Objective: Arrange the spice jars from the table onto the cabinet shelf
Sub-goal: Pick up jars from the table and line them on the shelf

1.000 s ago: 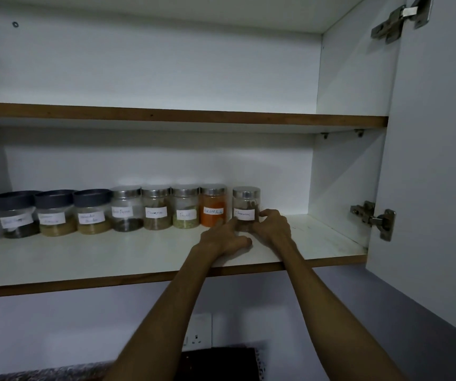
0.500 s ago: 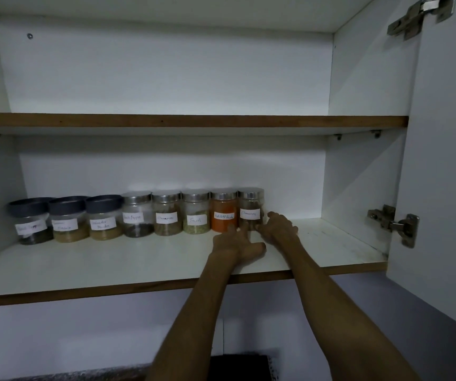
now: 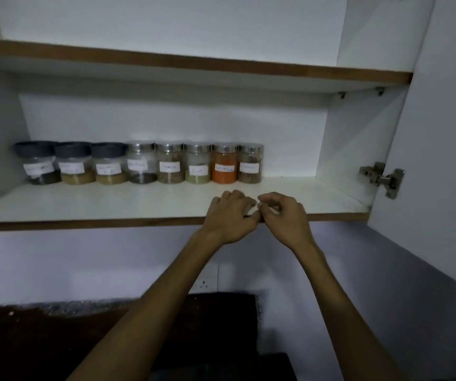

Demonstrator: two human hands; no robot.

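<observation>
Several labelled spice jars stand in a row at the back of the lower cabinet shelf (image 3: 111, 204). Three at the left have dark lids; the others have steel lids. The orange-filled jar (image 3: 224, 167) is second from the right, and the brown-filled end jar (image 3: 250, 167) touches it. My left hand (image 3: 228, 215) and my right hand (image 3: 282, 215) hover side by side over the shelf's front edge, in front of that end jar and apart from it. Their fingers hang loosely curled and hold nothing.
The open cabinet door (image 3: 441, 133) stands at the right with a steel hinge (image 3: 382, 178) on it. An upper shelf (image 3: 194, 61) runs overhead. A wall socket (image 3: 207, 280) sits below the cabinet, above a dark countertop (image 3: 42, 339).
Both hands have let go of the end jar and drawn back from it to the shelf's front edge. The end jar now stands against the orange one.
</observation>
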